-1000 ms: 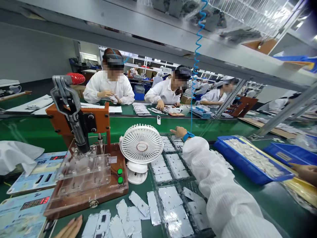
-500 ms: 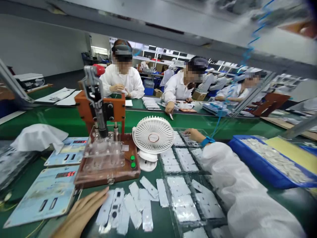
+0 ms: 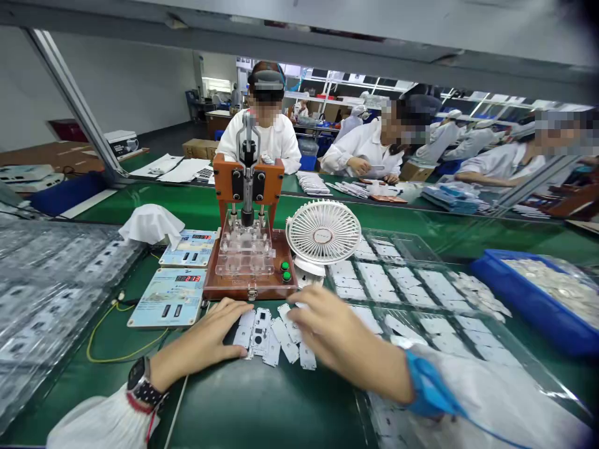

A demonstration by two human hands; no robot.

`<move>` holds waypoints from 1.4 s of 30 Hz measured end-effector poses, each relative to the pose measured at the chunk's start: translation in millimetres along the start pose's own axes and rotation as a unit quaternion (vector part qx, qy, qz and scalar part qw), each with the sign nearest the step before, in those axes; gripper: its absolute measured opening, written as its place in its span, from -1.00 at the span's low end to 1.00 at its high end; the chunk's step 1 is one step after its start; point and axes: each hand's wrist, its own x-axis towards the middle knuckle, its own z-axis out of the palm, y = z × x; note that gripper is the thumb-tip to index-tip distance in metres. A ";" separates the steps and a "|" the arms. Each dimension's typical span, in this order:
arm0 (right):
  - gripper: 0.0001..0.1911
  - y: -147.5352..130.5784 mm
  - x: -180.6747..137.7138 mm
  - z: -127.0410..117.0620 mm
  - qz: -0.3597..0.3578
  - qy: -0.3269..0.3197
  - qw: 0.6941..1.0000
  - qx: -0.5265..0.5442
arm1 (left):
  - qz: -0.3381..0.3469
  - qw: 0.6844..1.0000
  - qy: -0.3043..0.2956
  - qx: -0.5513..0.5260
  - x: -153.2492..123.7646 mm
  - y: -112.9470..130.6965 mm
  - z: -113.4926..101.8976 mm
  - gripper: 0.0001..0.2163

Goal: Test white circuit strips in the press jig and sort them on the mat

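Note:
Several small white circuit boards (image 3: 283,340) lie in a loose cluster on the green mat, and one of them (image 3: 260,330) shows dark square and round parts. My left hand (image 3: 210,337) rests at the left side of the cluster, thumb and fingers spread apart, touching the edge boards. Over the right side of the cluster is my right hand (image 3: 334,330), smeared by motion; whether anything is in its fingers I cannot make out. Behind the boards stands a press fixture (image 3: 248,249) with a clear plate, a toggle clamp and two green buttons.
A white fan (image 3: 322,234) stands right of the fixture. Clear trays of white boards (image 3: 384,280) and a blue bin (image 3: 491,293) lie to the right. Two blue test boxes (image 3: 163,299) with red digits and more clear trays (image 3: 56,293) are leftward. Co-workers (image 3: 262,137) sit across the green conveyor.
My right hand has come back from the far tray to the board cluster. My left hand stays by the boards. The view has swung, so everything appears shifted.

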 end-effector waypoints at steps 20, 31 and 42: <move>-0.48 -16.4 8.0 53.8 0.140 -0.205 0.944 0.217 | 0.034 0.979 0.136 0.151 71.0 -34.6 -89.5 -0.39; -0.68 47.6 53.2 58.4 0.186 0.057 0.943 0.269 | 0.065 0.985 0.116 0.113 58.4 -34.2 -81.4 -0.48; -0.62 73.3 73.9 86.8 0.149 0.018 0.973 0.175 | 0.036 0.981 0.153 0.109 61.4 -41.2 -69.1 -0.53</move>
